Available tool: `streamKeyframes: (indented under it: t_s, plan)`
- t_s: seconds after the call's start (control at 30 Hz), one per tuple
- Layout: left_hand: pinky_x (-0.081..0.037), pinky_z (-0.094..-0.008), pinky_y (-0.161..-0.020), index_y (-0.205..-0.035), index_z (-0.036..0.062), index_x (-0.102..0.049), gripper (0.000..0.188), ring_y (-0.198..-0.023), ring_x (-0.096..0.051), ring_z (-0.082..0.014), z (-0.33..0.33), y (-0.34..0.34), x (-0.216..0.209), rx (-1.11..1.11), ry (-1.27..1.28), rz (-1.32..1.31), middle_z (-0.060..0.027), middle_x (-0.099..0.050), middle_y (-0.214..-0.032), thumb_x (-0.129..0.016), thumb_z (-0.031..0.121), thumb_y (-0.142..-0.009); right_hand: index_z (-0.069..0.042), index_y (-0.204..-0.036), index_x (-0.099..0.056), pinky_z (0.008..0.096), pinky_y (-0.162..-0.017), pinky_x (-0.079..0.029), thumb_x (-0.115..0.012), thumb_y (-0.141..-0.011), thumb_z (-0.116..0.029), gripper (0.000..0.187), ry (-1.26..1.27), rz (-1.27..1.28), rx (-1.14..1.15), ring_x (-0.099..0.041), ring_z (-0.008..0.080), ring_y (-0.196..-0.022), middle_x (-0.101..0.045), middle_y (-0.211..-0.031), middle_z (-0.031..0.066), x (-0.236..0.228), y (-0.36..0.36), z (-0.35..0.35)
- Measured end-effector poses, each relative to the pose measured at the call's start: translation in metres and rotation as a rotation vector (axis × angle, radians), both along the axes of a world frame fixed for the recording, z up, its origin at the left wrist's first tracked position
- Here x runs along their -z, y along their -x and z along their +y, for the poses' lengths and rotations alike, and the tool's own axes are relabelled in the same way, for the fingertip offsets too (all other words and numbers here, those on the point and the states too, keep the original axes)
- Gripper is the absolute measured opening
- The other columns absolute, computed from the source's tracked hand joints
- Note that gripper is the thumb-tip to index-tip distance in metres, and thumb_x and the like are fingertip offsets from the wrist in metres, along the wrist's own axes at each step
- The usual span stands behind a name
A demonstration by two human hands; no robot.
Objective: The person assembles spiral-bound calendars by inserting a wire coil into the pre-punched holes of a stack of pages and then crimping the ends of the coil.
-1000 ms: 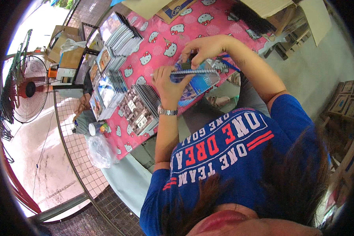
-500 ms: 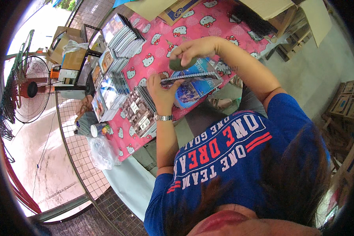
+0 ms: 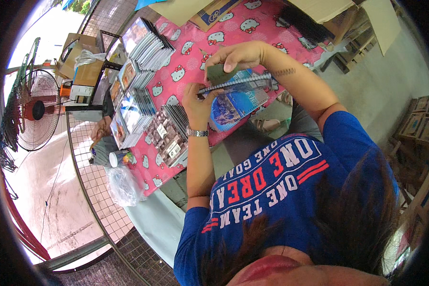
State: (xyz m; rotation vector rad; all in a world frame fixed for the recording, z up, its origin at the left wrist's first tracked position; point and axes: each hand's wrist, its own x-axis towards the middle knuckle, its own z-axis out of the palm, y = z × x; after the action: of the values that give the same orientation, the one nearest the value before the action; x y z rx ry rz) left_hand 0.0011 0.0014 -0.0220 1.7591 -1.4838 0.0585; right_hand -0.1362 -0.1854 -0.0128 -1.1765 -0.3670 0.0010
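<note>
Near the table's front edge, my left hand is closed on the left end of a blue-covered spiral notebook, its thumb by the bound edge. A dark green pad-like piece is pinched in my right hand, just above the notebook's binding. Along that edge runs a row of binding loops; a black wire coil sticks out past its right end, beside my right forearm. Beside my left hand lies a stack of brown-covered spiral notebooks.
Stacks of picture-covered notebooks line the left of the pink patterned table. Black coils and cardboard lie at the back. Another person's hand, a plastic bag and a fan are at left.
The black coil now sticks out beyond the notebook's right end, over my forearm. My right hand has turned slightly, showing more of the green piece. The left hand keeps its hold.
</note>
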Motion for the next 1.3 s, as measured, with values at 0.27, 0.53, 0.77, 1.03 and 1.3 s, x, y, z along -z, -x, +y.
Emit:
streamKeyframes:
  t_s: [0.27,0.53,0.77,1.03,1.3]
  plan:
    - [-0.042,-0.031,-0.057,-0.081,0.0022,-0.058,0.041,-0.062,-0.052,-0.0181,-0.005,0.001,0.0,0.007,-0.055,0.09,-0.0065,-0.056,-0.072,-0.09,0.017,-0.06,0.001,-0.116,-0.063,0.0292,-0.086,-0.045,-0.07,-0.078,-0.031,0.049,0.31,0.171,0.079,-0.059,0.014,-0.095,-0.064,-0.105,0.0059,0.004,-0.003,-0.012]
    - [-0.04,-0.0259,-0.055,-0.081,0.0048,-0.056,0.042,-0.061,-0.049,-0.0095,-0.001,-0.004,0.008,-0.059,-0.049,0.01,-0.0015,-0.058,-0.068,-0.09,0.02,-0.061,0.001,-0.117,-0.062,0.0279,-0.086,-0.044,-0.067,-0.081,-0.025,0.045,0.585,0.302,0.106,-0.056,0.0119,-0.093,-0.063,-0.103,0.0037,0.008,-0.012,-0.012]
    - [-0.042,-0.03,-0.054,-0.085,0.0025,-0.059,0.047,-0.058,-0.048,-0.0135,0.004,-0.005,0.004,-0.162,-0.034,0.058,-0.0051,-0.055,-0.068,-0.092,0.027,-0.061,-0.004,-0.117,-0.065,0.0333,-0.085,-0.048,-0.07,-0.08,-0.036,0.049,0.802,0.404,0.155,-0.061,0.0187,-0.1,-0.066,-0.106,0.0057,0.033,-0.023,-0.031]
    - [-0.045,-0.0266,-0.053,-0.094,-0.0003,-0.062,0.024,-0.054,-0.056,-0.0107,0.013,0.006,0.01,-0.199,0.204,0.593,-0.0036,-0.059,-0.071,-0.07,0.022,-0.09,-0.006,-0.139,-0.045,0.0477,-0.11,-0.032,-0.067,-0.082,-0.047,0.074,1.161,0.227,1.347,-0.041,0.0388,-0.132,-0.047,-0.14,0.0196,0.19,0.085,-0.067]
    - [-0.046,-0.0236,-0.054,-0.103,-0.0011,-0.06,0.019,-0.059,-0.063,-0.011,0.029,-0.003,0.024,-0.25,0.174,0.569,-0.0032,-0.058,-0.071,-0.064,0.015,-0.094,-0.007,-0.137,-0.047,0.0468,-0.102,-0.038,-0.064,-0.087,-0.03,0.058,1.485,0.554,1.309,-0.049,0.0393,-0.118,-0.054,-0.127,0.019,0.172,0.141,0.056]
